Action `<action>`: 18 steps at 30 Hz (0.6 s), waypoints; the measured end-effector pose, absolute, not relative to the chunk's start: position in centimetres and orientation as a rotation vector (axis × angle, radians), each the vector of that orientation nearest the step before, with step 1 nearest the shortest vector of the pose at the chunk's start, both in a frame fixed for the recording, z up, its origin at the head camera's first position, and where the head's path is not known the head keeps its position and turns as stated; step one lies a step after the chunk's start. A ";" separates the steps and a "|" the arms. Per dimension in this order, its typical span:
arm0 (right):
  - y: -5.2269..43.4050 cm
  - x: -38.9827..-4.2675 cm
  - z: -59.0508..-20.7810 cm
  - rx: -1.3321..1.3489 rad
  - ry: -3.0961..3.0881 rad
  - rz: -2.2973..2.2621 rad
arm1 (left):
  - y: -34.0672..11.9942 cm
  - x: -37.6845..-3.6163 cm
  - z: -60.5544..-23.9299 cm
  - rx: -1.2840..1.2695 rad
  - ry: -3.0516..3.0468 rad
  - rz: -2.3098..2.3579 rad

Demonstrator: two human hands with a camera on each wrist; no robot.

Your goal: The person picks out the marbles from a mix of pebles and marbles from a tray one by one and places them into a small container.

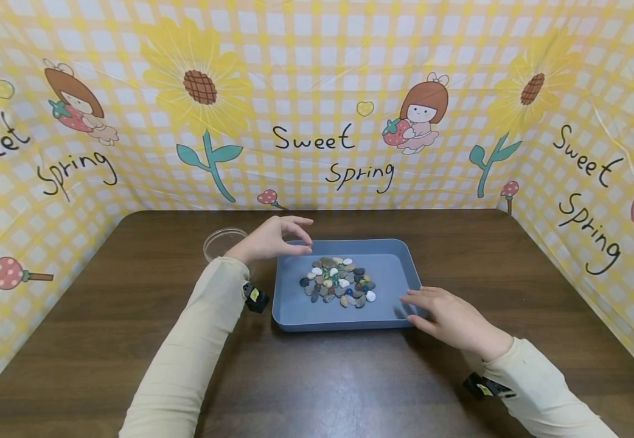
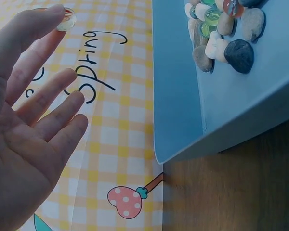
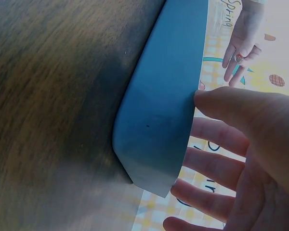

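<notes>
A blue tray (image 1: 393, 258) on the brown table holds a pile of small pebbles and glass marbles (image 1: 339, 281). My left hand (image 1: 273, 238) hovers over the tray's far left corner. Its thumb and forefinger pinch a clear orange-tinted marble (image 2: 66, 19), also seen from afar as the marble (image 3: 239, 57). The other fingers are spread. My right hand (image 1: 443, 313) rests against the tray's near right corner, thumb on the rim (image 3: 183, 120), fingers straight and spread. The left wrist view shows the tray wall (image 2: 183, 96) and several stones (image 2: 226, 33).
A clear round dish (image 1: 222, 242) stands on the table just left of the left hand. A yellow checked cloth with flowers and "Sweet Spring" lettering (image 1: 328, 140) walls in the table on three sides. Bare wood (image 1: 317, 377) lies in front of the tray.
</notes>
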State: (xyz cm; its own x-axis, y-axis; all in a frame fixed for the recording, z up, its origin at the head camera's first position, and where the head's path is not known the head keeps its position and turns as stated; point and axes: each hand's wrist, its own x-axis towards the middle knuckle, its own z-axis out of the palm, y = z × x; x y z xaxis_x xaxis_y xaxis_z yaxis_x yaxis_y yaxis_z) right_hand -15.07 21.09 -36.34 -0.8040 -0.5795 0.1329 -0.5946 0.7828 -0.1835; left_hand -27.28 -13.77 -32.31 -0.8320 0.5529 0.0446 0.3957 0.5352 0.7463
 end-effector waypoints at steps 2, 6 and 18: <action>21.1 -15.1 -36.3 0.956 -2.904 0.335 | -13.8 -27.2 -32.3 0.804 2.576 1.178; 21.1 -15.1 -36.3 0.951 -2.913 0.332 | -14.0 -27.1 -32.2 0.818 2.601 1.164; 21.1 -15.1 -36.4 0.944 -2.916 0.325 | -15.9 -26.8 -31.9 0.828 2.690 1.118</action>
